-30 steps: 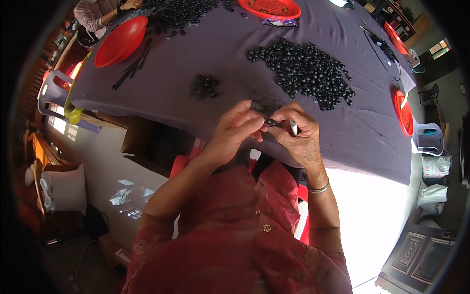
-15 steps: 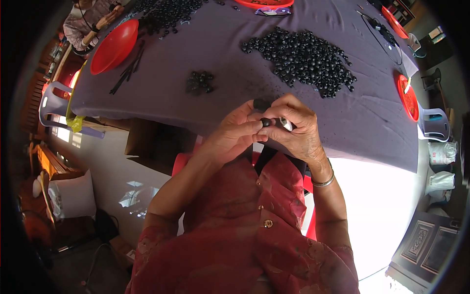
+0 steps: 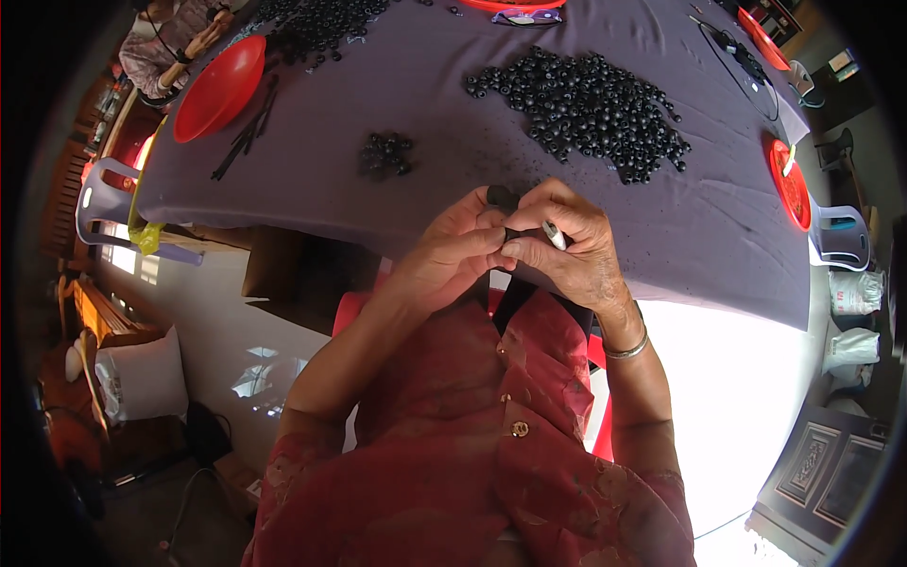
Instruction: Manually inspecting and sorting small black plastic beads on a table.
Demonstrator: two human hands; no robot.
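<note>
My left hand (image 3: 444,253) and my right hand (image 3: 581,260) meet just above the near edge of the cloth-covered table. A small round black bead (image 3: 511,233) is pinched in my left fingers, mostly hidden now by my right thumb. A dark cover (image 3: 502,197) wraps one left fingertip. My right hand is closed around a slim tool with a pale, silvery end (image 3: 555,235); its working tip is out of sight. Beyond my hands lies a large heap of black beads (image 3: 586,113), and a small cluster of beads (image 3: 385,154) sits to the left.
Purple cloth (image 3: 321,189) covers the table. A red bowl (image 3: 219,90) and thin black strips (image 3: 248,132) lie at the left; a red tray (image 3: 790,194) is at the right. Across the far left corner sits another person (image 3: 170,47). Plastic chairs (image 3: 102,203) flank the table.
My right thumb has moved left over the bead, which showed more fully before. The tool's pale end has turned slightly in my right hand.
</note>
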